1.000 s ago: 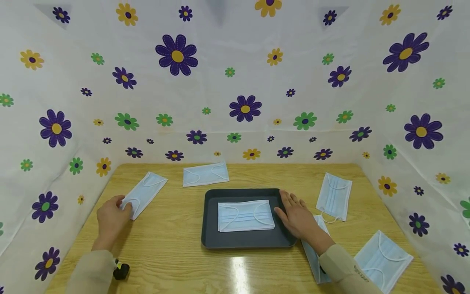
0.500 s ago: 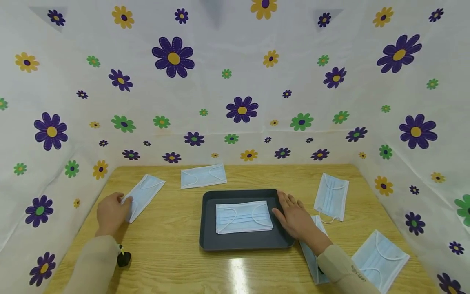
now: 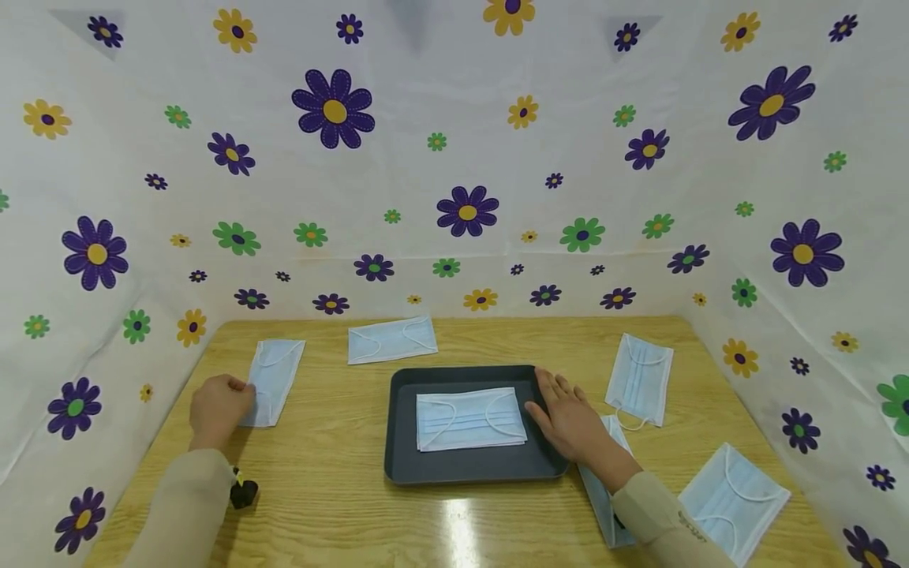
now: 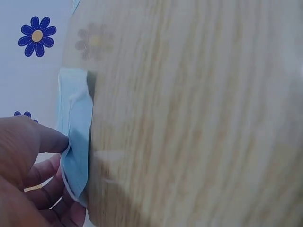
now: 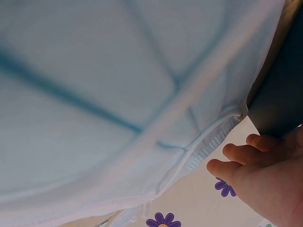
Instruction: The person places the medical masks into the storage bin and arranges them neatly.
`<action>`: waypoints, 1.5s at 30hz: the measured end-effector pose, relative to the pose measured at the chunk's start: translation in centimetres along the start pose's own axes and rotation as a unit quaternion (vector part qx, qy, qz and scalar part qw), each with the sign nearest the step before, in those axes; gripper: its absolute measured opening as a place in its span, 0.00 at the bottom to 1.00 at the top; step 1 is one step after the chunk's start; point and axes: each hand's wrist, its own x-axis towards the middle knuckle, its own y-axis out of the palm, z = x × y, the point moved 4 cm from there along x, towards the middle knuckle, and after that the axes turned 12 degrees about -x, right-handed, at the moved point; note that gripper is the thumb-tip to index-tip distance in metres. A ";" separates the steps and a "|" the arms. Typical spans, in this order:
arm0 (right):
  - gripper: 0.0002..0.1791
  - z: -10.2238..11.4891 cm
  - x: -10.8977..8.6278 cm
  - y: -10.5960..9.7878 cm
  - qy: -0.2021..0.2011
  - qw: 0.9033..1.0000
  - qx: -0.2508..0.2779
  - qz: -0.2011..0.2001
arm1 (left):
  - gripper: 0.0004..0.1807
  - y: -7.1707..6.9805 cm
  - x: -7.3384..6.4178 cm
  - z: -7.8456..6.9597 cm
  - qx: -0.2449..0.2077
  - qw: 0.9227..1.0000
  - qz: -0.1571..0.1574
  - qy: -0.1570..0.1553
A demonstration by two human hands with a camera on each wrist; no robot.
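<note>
At the left, my left hand (image 3: 218, 406) pinches the near left edge of a light blue face mask (image 3: 277, 377). In the left wrist view the thumb presses on that mask (image 4: 78, 135) while the other fingers curl behind it. My right hand (image 3: 568, 418) lies with fingers extended on the right rim of a dark grey tray (image 3: 408, 465). Inside the tray is a stack of folded masks (image 3: 469, 418) with white ear loops. Under my right forearm leans another mask (image 3: 604, 497), partly hidden; a mask (image 5: 94, 94) fills much of the right wrist view.
One mask (image 3: 393, 339) lies at the back, left of the tray. Two more, a mask (image 3: 639, 379) and a nearer mask (image 3: 735, 501), lie on the right of the wooden table (image 3: 334, 505). A flowered cloth (image 3: 398, 158) walls in the back and sides.
My left hand has turned the pinched mask to stand more upright in the head view, its far end swinging left. My right hand stays on the tray's rim. The head view has shifted slightly.
</note>
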 end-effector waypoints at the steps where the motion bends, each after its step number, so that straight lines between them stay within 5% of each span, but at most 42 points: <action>1: 0.40 0.0 0.0 0.0 0.000 1.000 0.000 0.000 | 0.18 -0.1 -0.1 0.0 0.000 1.000 0.002 -0.005; 7: 0.40 -0.1 -0.2 -0.1 0.002 1.000 0.005 -0.001 | 0.20 -0.2 -0.7 -0.1 0.014 0.999 0.025 -0.028; 15: 0.40 -0.2 -0.3 0.0 0.003 1.000 0.008 0.006 | 0.24 -0.7 -0.5 -1.0 0.005 0.995 0.095 -0.037; 19: 0.40 -0.2 -0.3 -0.1 0.003 1.000 0.008 0.006 | 0.34 -0.8 -0.4 -1.0 -0.075 0.987 0.131 -0.060; 23: 0.40 -0.3 -0.2 0.0 0.004 1.000 0.004 0.004 | 0.40 -0.2 -0.5 -0.6 -0.182 0.966 0.151 -0.103; 24: 0.40 -0.3 -0.2 0.0 0.004 1.000 0.004 0.002 | 0.40 -0.1 -0.5 -0.5 -0.192 0.964 0.149 -0.107; 26: 0.40 -0.3 -0.2 0.0 0.003 1.000 0.003 -0.001 | 0.39 0.0 -0.5 -0.4 -0.169 0.973 0.127 -0.095; 31: 0.40 -0.2 -0.1 0.0 0.003 1.000 0.007 0.001 | 0.36 0.3 0.0 -0.3 -0.040 0.997 0.042 -0.056; 39: 0.40 0.1 -0.2 0.0 0.004 1.000 0.011 0.005 | 0.42 0.9 1.2 -0.5 -0.011 0.998 -0.003 -0.054; 45: 0.40 0.2 -0.2 -0.1 0.002 1.000 0.011 0.003 | 0.40 1.3 1.7 -0.9 0.034 0.999 -0.010 0.005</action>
